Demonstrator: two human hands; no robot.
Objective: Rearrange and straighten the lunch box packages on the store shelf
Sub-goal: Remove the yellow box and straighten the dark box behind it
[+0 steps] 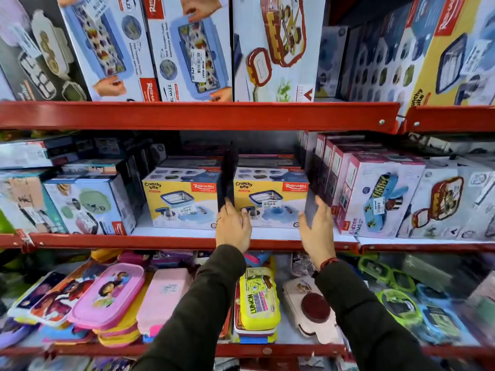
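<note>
Two yellow "Crunchy bite" lunch box packages stand side by side on the middle red shelf (171, 241): one at the left (183, 196), one at the right (270, 195). My left hand (233, 227) rests against the right package's left front corner, fingers reaching into the dark gap between the two boxes. My right hand (316, 228) presses flat against that package's right side, fingers up along its dark side panel. Both hands bracket the right package. Dark sleeves cover my forearms.
White-and-pink boxed lunch kits (375, 194) crowd the right of the middle shelf, blue-white boxes (88, 204) the left. The top shelf holds leaning large boxes (187, 49). Below lie loose plastic lunch boxes, pink (107, 295) and yellow (257, 298).
</note>
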